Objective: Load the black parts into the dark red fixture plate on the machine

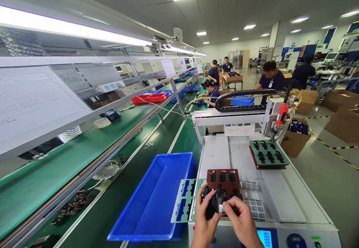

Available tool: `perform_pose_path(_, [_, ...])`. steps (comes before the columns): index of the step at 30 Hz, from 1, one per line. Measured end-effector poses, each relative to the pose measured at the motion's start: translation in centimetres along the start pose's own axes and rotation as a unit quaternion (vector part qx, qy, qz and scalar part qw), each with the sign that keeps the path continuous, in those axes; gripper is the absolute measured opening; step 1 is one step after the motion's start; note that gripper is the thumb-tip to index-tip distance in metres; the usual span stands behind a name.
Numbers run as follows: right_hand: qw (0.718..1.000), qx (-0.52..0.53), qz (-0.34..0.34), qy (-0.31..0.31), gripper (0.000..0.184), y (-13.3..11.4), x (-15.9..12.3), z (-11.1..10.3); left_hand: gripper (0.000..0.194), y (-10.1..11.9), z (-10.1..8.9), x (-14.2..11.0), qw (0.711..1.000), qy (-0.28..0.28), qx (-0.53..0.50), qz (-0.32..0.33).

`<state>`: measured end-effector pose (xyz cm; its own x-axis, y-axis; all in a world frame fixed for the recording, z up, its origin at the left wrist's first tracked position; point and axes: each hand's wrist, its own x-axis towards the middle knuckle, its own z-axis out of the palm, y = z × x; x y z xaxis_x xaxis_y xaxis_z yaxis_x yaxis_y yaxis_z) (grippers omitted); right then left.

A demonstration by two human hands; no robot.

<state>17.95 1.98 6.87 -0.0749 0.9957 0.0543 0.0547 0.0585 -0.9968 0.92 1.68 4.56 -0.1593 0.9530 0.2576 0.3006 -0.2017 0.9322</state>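
Note:
My left hand (204, 218) is wrapped round a black plastic part (221, 195), held above the front of the white machine bed. With thumb and finger my right hand (240, 216) pinches a small white label (221, 208) against the lower face of that part. Just behind the hands lies a dark red fixture (223, 174) with rectangular pockets. A pale green plate with cutouts (182, 203) lies left of my left hand. Sheets of silvery labels (255, 207) rest on the bed beside my right hand.
A blue bin (150, 233) stands to the left. At the right of the bed, a green-topped fixture (265, 149) carries several black parts beneath a screwdriver head with a red body (281, 114). A green conveyor (92, 147) runs along the left. Several co-workers are farther back.

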Motion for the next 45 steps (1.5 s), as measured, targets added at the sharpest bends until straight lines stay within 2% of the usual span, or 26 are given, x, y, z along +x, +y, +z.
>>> perform_pose_path(4, [0.999, -0.03, -0.027, 0.005, 0.049, -0.3, -0.1, 0.0, 0.046, 0.4, -0.1, 0.0, 1.0, -0.003, 0.002, -0.009])
perform_pose_path(7, [1.0, -0.009, -0.019, 0.002, 0.049, 0.0, 0.0, 0.1, 0.047, 0.6, -0.2, -0.1, 1.0, -0.004, -0.001, -0.015])
perform_pose_path(9, [0.998, 0.058, 0.031, -0.008, 0.052, 0.4, 0.2, 0.2, 0.049, 0.6, -0.3, -0.1, 1.0, -0.007, -0.009, -0.014])
perform_pose_path(11, [0.984, 0.142, 0.103, -0.02, 0.057, 0.6, 0.4, 0.3, 0.05, 0.5, -0.4, -0.1, 1.0, -0.012, -0.017, -0.012])
perform_pose_path(13, [0.977, 0.173, 0.125, -0.023, 0.059, 0.7, 0.6, 0.3, 0.051, 0.2, -0.4, -0.2, 1.0, -0.013, -0.018, -0.01])
perform_pose_path(17, [0.993, 0.1, 0.057, -0.035, 0.052, 0.2, 0.5, 0.0, 0.048, -0.2, -0.2, -0.2, 1.0, -0.005, -0.004, 0.014])
perform_pose_path(28, [1.0, -0.019, 0.003, 0.008, 0.052, 0.0, -0.1, 0.2, 0.045, 0.4, -0.2, -0.1, 1.0, -0.013, -0.001, 0.021])
perform_pose_path(31, [0.992, -0.087, -0.074, 0.047, 0.046, 0.0, -0.5, 0.5, 0.043, 0.6, -0.2, -0.1, 1.0, -0.009, 0.0, 0.014])
perform_pose_path(33, [0.977, -0.146, -0.143, 0.068, 0.035, 0.3, -0.7, 0.6, 0.043, 0.6, -0.2, -0.2, 1.0, -0.006, -0.006, 0.01])
perform_pose_path(35, [0.962, -0.181, -0.18, 0.091, 0.02, 0.9, -0.8, 0.4, 0.045, 0.5, -0.2, -0.3, 1.0, -0.001, -0.016, -0.005])
perform_pose_path(36, [0.962, -0.181, -0.173, 0.107, 0.017, 1.2, -0.8, 0.2, 0.048, 0.5, -0.1, -0.4, 1.0, -0.003, -0.021, -0.016])
perform_pose_path(39, [0.984, -0.1, -0.072, 0.129, 0.049, 2.3, -0.6, -0.9, 0.055, 0.7, 0.0, -0.6, 0.998, -0.025, -0.043, -0.042])
perform_pose_path(41, [0.997, -0.024, -0.007, 0.074, 0.061, 3.0, -0.7, -1.6, 0.055, 1.0, 0.3, -0.7, 0.997, -0.04, -0.054, -0.036])
perform_pose_path(43, [0.999, 0.036, 0.025, 0.002, 0.067, 3.6, -0.9, -1.9, 0.05, 1.5, 0.7, -0.7, 0.998, -0.048, -0.047, -0.008])
perform_pose_path(45, [0.997, 0.064, 0.045, -0.022, 0.067, 4.0, -1.5, -1.7, 0.044, 1.9, 1.6, -0.8, 0.997, -0.061, -0.017, 0.031])
